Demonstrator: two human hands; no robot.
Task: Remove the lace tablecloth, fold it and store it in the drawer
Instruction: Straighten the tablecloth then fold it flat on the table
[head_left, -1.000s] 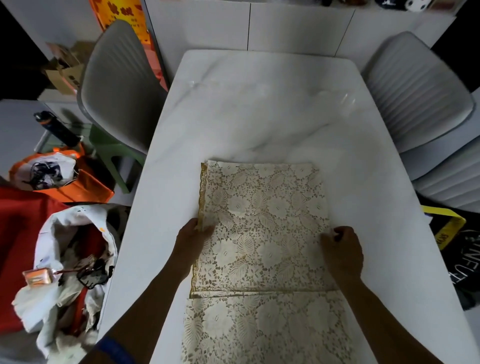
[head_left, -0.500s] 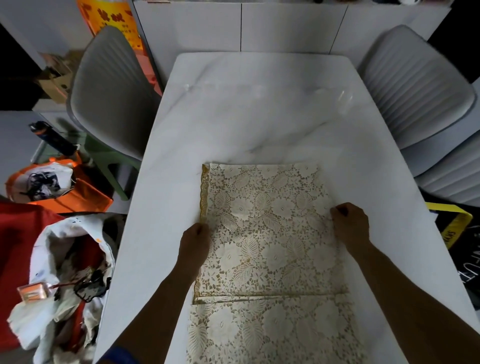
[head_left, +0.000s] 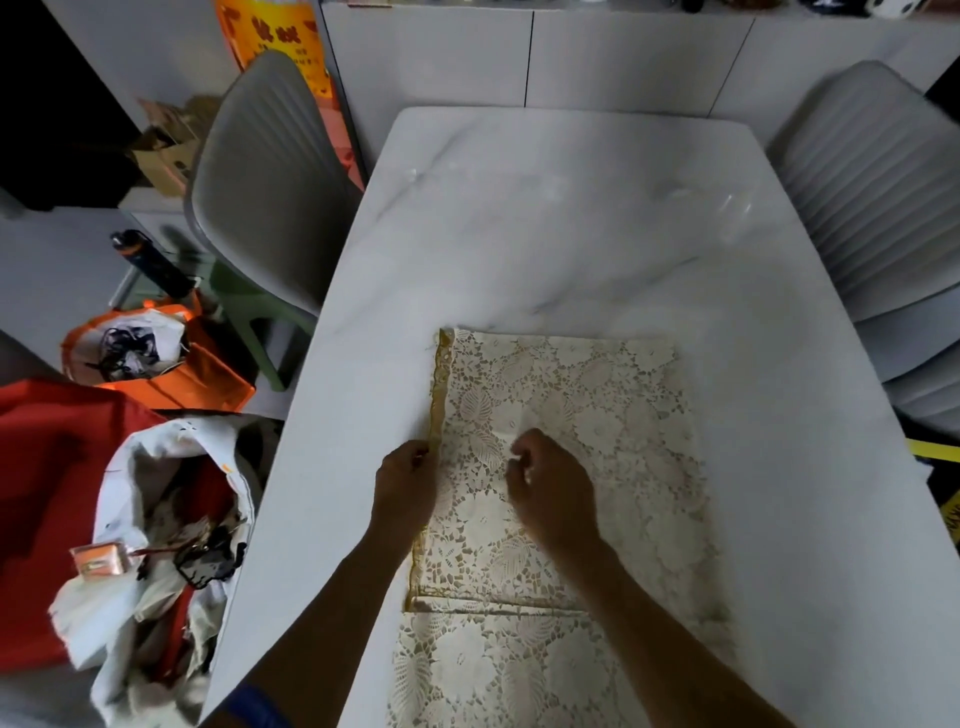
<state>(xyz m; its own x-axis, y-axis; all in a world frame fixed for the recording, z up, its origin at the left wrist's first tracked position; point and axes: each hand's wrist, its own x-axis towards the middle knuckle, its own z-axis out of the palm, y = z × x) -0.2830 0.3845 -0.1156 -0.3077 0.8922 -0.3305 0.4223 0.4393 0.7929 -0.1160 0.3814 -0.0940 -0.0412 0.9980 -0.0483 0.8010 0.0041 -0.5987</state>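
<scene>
Tablecloth (head_left: 566, 415) lies part-folded on the surface (head_left: 519, 218). Your left hand (head_left: 405, 483) pinches its left hem; your right hand (head_left: 550, 488), fingers curled, pinches the lace mid-panel. Square the edges before creasing.

the folded tablecloth (head_left: 571, 415) lies on the near half of the table (head_left: 571, 208). one chair (head_left: 265, 176) stands left of the table, another (head_left: 872, 176) right, cabinets (head_left: 530, 57) behind, bags (head_left: 156, 358) on the floor left.
</scene>
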